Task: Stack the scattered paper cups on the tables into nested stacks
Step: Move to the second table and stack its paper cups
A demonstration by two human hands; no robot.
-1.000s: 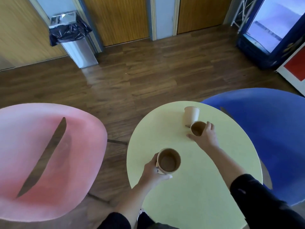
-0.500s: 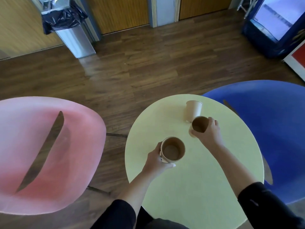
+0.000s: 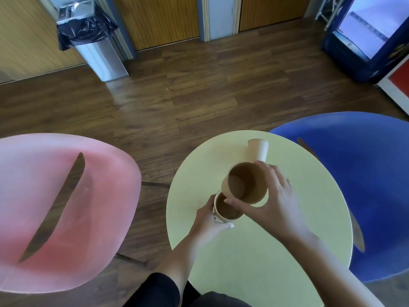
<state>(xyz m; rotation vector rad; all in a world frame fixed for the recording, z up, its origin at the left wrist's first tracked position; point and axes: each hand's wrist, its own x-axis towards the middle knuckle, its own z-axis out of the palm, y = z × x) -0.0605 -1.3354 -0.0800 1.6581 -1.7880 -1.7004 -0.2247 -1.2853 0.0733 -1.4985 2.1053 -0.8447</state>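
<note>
Over the round yellow table (image 3: 254, 262), my left hand (image 3: 208, 222) grips a brown paper cup (image 3: 225, 210) upright by its side. My right hand (image 3: 272, 202) holds a second paper cup (image 3: 245, 183), lifted and tilted, its base just above and overlapping the first cup's rim. Whether the two cups touch is unclear. A third paper cup (image 3: 257, 149) stands upside down at the table's far edge, just beyond my right hand.
A pink table (image 3: 55, 218) with a long slot sits to the left, a blue one (image 3: 365, 185) to the right. Dark wood floor lies beyond. A steel bin (image 3: 93, 41) with a black bag stands far left, a blue cooler (image 3: 365, 36) far right.
My right hand has lifted its cup off the table and carried it left and toward me, over the cup in my left hand. The left hand moved slightly toward it.
</note>
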